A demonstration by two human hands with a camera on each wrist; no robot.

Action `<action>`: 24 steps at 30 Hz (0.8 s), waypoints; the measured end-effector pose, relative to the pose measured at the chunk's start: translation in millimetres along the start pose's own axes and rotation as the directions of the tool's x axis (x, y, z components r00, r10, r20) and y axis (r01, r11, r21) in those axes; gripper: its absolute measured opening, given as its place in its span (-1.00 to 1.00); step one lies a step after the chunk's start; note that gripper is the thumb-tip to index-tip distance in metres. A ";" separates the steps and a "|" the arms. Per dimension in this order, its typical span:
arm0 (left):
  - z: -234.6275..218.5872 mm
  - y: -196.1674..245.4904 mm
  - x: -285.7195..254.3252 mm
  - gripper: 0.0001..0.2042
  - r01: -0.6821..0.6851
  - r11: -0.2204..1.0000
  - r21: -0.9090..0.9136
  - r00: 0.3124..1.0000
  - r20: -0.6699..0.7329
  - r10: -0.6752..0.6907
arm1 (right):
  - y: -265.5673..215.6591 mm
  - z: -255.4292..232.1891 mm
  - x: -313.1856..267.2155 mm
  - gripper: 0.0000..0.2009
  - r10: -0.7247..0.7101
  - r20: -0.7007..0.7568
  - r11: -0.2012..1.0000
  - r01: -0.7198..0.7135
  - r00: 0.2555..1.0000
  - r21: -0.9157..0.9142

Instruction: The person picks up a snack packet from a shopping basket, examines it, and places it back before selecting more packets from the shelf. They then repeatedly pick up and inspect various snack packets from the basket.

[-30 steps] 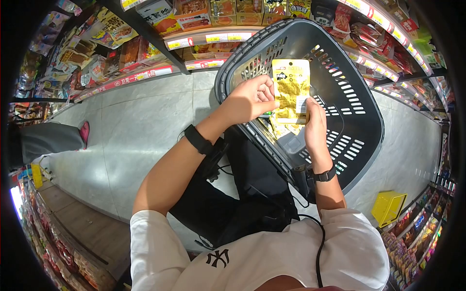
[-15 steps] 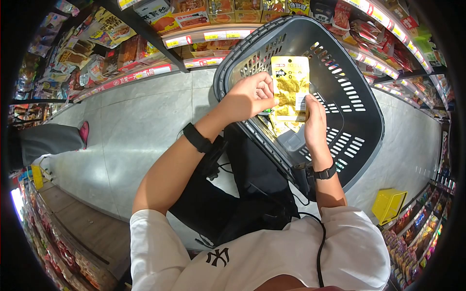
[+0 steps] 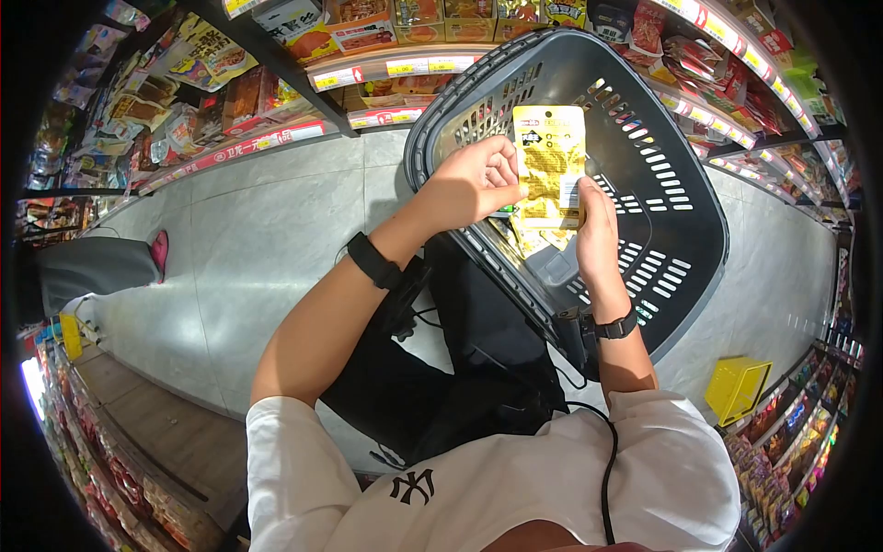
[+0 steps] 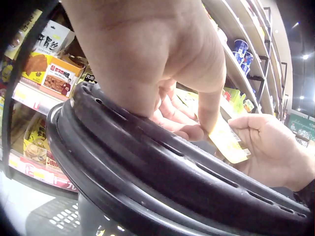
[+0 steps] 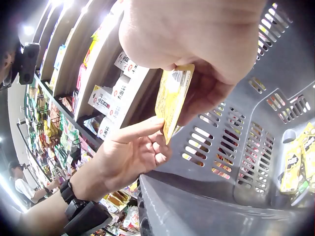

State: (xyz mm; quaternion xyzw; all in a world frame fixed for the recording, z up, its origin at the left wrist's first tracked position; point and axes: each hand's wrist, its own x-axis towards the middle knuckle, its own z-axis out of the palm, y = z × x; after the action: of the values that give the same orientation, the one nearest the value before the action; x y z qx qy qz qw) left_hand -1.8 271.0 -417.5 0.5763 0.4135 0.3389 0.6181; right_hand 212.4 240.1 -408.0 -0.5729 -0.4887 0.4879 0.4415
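Note:
A yellow-gold packet (image 3: 550,166) stands upright above the dark grey basket (image 3: 699,230), its printed side toward the head view. My right hand (image 3: 598,230) grips its right edge, thumb on the front. My left hand (image 3: 474,184) pinches the left edge, thumb against the packet and fingers curled. The right wrist view shows the packet (image 5: 173,96) nearly edge-on between the right hand (image 5: 197,44) and the left hand (image 5: 133,157). Inside the basket lie several yellow packets (image 5: 293,167). The left wrist view has the basket's rim (image 4: 147,167) below the left hand (image 4: 152,54).
Shelves of packaged snacks (image 3: 212,55) run along the far side and both sides. A yellow crate (image 3: 736,391) stands on the floor at the right. At the left, another person's leg (image 3: 101,267) reaches in. A person (image 5: 24,187) also shows in the right wrist view.
The packet has risen slightly and tilted a little in both hands. The basket has shifted slightly up and left in the head view. Both hands keep their hold.

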 end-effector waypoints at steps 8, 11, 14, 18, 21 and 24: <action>3.7 -8.8 2.7 -0.65 -0.034 0.992 0.124 0.994 -0.096 0.046 | 12.5 -0.4 4.5 -0.60 -0.054 0.082 0.998 0.050 0.995 0.046; 9.5 -8.3 1.9 -0.42 -0.047 0.942 0.333 0.975 -0.190 0.116 | 12.3 0.8 4.7 -0.64 -0.128 0.120 0.979 0.145 0.984 -0.146; 6.5 -7.0 3.4 -0.18 0.014 0.940 0.342 0.994 -0.103 0.023 | 7.1 1.8 3.8 -0.65 -0.204 0.223 0.942 0.253 0.953 -0.219; 0.1 20.4 -4.3 -0.19 -0.031 0.963 0.269 0.993 0.118 -0.001 | -1.3 3.2 2.4 -0.66 -0.191 0.332 0.974 0.220 0.924 -0.053; -2.4 6.1 -0.8 -0.44 -0.075 0.985 0.155 0.971 0.234 0.037 | 4.4 7.2 3.0 -0.66 -0.153 0.342 0.988 0.145 0.927 0.050; 2.7 -5.9 1.1 -0.62 -0.024 1.000 0.017 0.974 0.226 0.020 | 18.2 5.6 5.6 -0.57 -0.081 0.331 0.997 0.073 0.940 0.035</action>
State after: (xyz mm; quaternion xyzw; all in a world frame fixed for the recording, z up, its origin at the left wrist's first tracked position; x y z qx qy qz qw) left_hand 0.8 270.1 -423.4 0.6215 0.3373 0.2740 0.6518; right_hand 209.4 243.4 -427.3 -0.4581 -0.5725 0.5652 0.3780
